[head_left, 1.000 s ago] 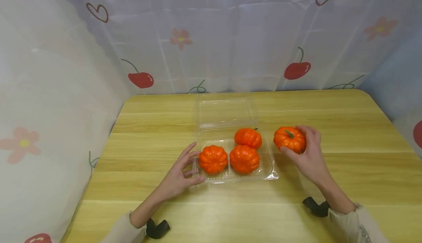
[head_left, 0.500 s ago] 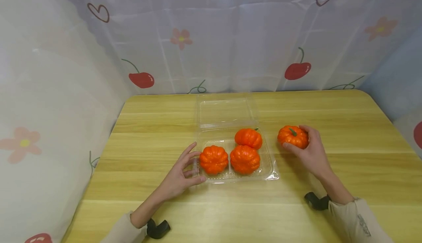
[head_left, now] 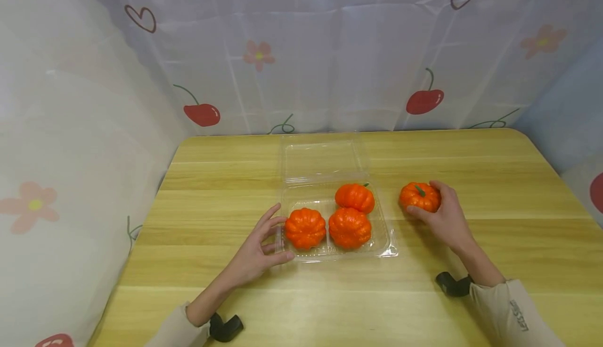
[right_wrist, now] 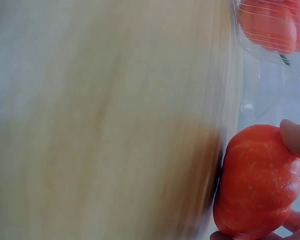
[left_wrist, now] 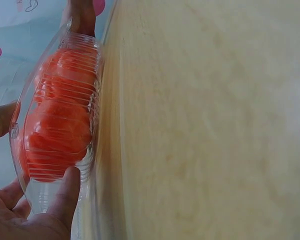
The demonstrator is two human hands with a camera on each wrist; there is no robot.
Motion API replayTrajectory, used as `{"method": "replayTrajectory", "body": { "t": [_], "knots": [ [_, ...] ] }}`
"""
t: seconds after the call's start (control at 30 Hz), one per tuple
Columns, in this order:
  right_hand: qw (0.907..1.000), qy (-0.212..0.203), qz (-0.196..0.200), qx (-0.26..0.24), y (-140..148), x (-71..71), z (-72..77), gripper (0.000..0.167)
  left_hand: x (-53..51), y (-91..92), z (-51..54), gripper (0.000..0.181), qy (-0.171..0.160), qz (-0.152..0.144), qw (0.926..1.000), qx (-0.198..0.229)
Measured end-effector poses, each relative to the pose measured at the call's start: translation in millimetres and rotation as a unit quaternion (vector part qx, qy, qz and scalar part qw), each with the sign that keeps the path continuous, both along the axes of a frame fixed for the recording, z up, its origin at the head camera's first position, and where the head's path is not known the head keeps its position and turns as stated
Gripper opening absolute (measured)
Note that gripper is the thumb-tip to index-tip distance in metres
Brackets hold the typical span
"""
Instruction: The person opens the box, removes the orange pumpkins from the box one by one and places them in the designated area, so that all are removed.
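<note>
Beside the box, my right hand (head_left: 445, 219) grips a small orange toy pumpkin (head_left: 417, 196) with a green stem, thumb at the near side and fingers at the far side. In the right wrist view, this pumpkin (right_wrist: 257, 185) sits against the tabletop or very close to it. A clear plastic clamshell box (head_left: 383, 242) lies with its lid back. Inside are a left pumpkin (head_left: 305, 228), a front right pumpkin (head_left: 349, 227) and a tilted back right pumpkin (head_left: 354, 198). My left hand (head_left: 256, 250) rests at the box's front left corner, fingers spread, thumb (left_wrist: 67, 192) along the front wall.
The transparent lid (head_left: 322, 158) lies flat toward the back edge of the wooden table (head_left: 212, 179). A printed curtain (head_left: 330, 59) hangs behind the table and along its sides. Black wrist mounts (head_left: 225, 327) sit under both forearms.
My right hand has moved a little to the right with its pumpkin, away from the box, and is now nearly still. The left hand, the box and its pumpkins look unmoved.
</note>
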State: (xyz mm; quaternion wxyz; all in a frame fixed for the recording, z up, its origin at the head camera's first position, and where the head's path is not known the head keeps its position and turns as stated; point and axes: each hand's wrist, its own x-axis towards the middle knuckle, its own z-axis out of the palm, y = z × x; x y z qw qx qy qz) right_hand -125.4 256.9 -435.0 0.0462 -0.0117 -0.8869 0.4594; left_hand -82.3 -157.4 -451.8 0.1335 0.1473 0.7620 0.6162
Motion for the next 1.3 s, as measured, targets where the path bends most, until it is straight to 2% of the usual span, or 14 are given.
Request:
{"method": "replayTrajectory", "body": {
  "t": [0.6,0.9,1.1,1.3],
  "knots": [
    [0.9991,-0.015,0.013,0.037,2,-1.7,-3.4,0.089,-0.2,-1.1,-0.1,0.070,0.002,-0.002,1.0000,0.005],
    [0.9993,0.001,0.020,0.031,4,0.9,-3.3,0.096,0.9,-1.4,-1.4,0.069,-0.001,-0.002,1.0000,0.006],
    [0.9981,0.015,0.017,0.057,2,9.2,2.0,0.095,0.5,-1.3,-2.4,0.070,-0.002,0.000,1.0000,0.008],
    [0.9971,0.045,0.025,0.057,-10,25.1,18.9,0.092,-0.4,-0.6,-1.6,0.072,-0.004,0.001,1.0000,0.009]
  ]
}}
